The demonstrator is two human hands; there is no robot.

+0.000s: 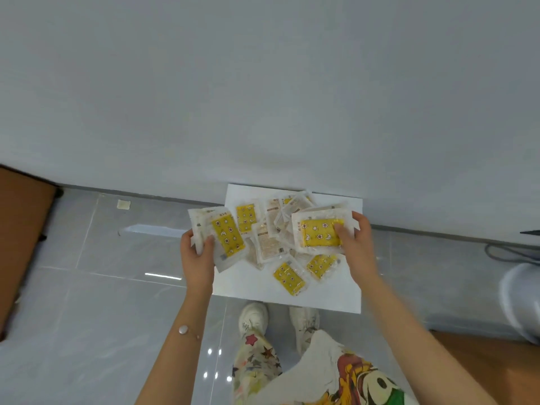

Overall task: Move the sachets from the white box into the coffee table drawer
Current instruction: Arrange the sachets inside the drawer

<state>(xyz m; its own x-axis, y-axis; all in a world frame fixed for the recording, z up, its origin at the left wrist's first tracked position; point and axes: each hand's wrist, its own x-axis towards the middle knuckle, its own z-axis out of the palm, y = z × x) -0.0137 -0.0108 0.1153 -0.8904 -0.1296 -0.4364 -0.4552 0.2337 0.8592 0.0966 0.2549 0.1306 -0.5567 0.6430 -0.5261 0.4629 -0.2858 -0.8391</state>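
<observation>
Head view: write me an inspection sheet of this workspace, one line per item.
Surface: glossy grey tiled floor; the white box sits on it by the wall.
Job's things: loose sachets lie in the box; a sachet bundle and a sachet stack are lifted above it.
Clutter: small pale scrap on the floor.
Hands: left hand grips the sachet bundle; right hand grips the sachet stack.
Cables: dark cable on the floor, far right.
Surroundings: grey wall; brown furniture at left; drawer not seen.
</observation>
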